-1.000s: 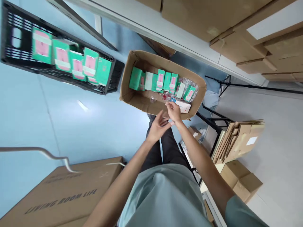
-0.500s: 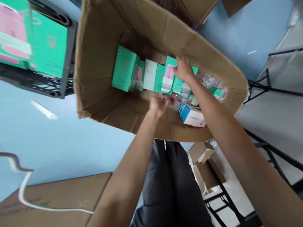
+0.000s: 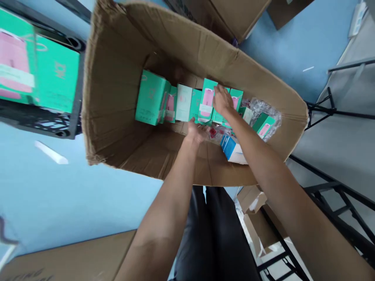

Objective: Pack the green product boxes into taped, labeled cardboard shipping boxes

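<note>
Inside a deep cardboard carton [image 3: 117, 78], several green boxes stand in a row. My right hand [image 3: 222, 100] is closed at the right edge of a green box with a pink picture [image 3: 206, 102]; part of its grip is hidden. Below that box's near end, my left hand [image 3: 197, 131] lies palm up with its fingers stretched out. To the left of the row is a larger green box [image 3: 150, 97], and a white box [image 3: 184, 103] stands between. Near my right forearm are a blue-and-white box [image 3: 233, 149] and a green box [image 3: 264, 125] on clear bubble wrap [image 3: 275, 111].
Left of the carton, a black crate [image 3: 76, 105] holds more green boxes. Black metal frame legs [image 3: 331, 105] stand to the right. Smaller open cartons [image 3: 252, 199] lie at lower right, and a flat cardboard piece [image 3: 73, 253] is at lower left.
The view has shifted, so the carton appears slightly lower. Both hands stay by the same green box; the left hand's fingers have come closer under its near end.
</note>
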Demonstrator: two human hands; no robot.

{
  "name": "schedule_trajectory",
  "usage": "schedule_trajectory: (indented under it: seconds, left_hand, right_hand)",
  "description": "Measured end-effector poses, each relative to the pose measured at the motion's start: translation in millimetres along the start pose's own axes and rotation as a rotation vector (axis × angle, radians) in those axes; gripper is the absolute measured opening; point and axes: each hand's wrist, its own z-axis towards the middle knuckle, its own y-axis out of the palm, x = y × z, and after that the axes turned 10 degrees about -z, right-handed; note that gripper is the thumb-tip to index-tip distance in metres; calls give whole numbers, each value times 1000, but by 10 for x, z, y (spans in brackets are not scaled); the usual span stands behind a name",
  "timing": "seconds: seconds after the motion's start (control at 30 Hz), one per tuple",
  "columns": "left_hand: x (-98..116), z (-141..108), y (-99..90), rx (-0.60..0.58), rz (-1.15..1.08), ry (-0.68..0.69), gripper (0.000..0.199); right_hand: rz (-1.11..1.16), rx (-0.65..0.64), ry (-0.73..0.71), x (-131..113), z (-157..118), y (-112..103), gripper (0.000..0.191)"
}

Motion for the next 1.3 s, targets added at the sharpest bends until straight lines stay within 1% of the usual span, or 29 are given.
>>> schedule_trajectory:
  seconds: [0.07, 0.13, 0.2, 0.27, 0.33, 0.4, 0.43, 0.5, 0.6, 0.7, 0.77, 0.83, 0.93, 1.0, 1.07, 1.13, 1.2, 1.27, 1.3]
  left_hand:
    - [-15, 114, 11, 25, 8, 17, 71]
    - [-31, 254, -1, -21, -3, 30, 67]
    - [-40, 367, -42, -91, -31, 36, 65]
    - [-38, 408, -122, -129, -69, 37, 62]
    - [-36, 340, -242, -112, -101, 48, 56]
    - [-48, 142, -389, -58, -116, 70, 51]
    - [-62, -8, -467, -28, -116, 77, 49]
    - [-105, -396, -619, 17, -102, 81, 45]
    - [-186, -1129, -827, 54, -78, 77, 38]
    - [-255, -1935, -994, 100, -90, 96, 29]
    - [-297, -2485, -1066, 106, -81, 103, 26]
    - [-345, -3037, -1102, 75, -38, 103, 23]
    - [-439, -3835, -1106, -7, 69, 124, 16]
    - [-516, -4311, -1089, -73, 159, 149, 12]
    - [-606, -4719, -1062, -146, 259, 176, 11]
    - [-714, -5056, -1028, -219, 390, 211, 10]
    - [-845, -5333, -996, -295, 540, 239, 7]
    - [-1002, -5564, -982, -369, 683, 242, 5]
    - [-1089, -5665, -988, -407, 757, 238, 10]
  right_hand:
    - [5, 23, -2, 86, 302, -17, 45]
    - [-2, -11, 28, 140, 584, 46, 44]
    - [15, -37, 49, 142, 729, 162, 44]
    - [52, -37, 37, 74, 681, 269, 43]
    - [84, -42, 15, -64, 445, 304, 41]
    - [110, -61, 7, -259, 69, 223, 39]
    - [127, -63, 4, -369, -153, 136, 39]
    - [161, -46, 8, -598, -637, -125, 39]
    - [189, 0, 19, -936, -1415, -670, 41]
    - [195, 80, 47, -1255, -2223, -1303, 42]
    - [209, 151, 66, -1456, -2762, -1736, 42]
    - [235, 232, 94, -1640, -3285, -2162, 43]
    - [288, 366, 159, -1868, -4018, -2760, 43]
    - [325, 457, 218, -1986, -4482, -3114, 40]
    - [365, 549, 284, -2081, -4943, -3412, 35]
    - [407, 648, 355, -2157, -5408, -3640, 30]
    - [453, 746, 435, -2209, -5871, -3784, 28]
    - [507, 831, 529, -2229, -6324, -3840, 31]
    - [542, 859, 579, -2228, -6547, -3836, 35]
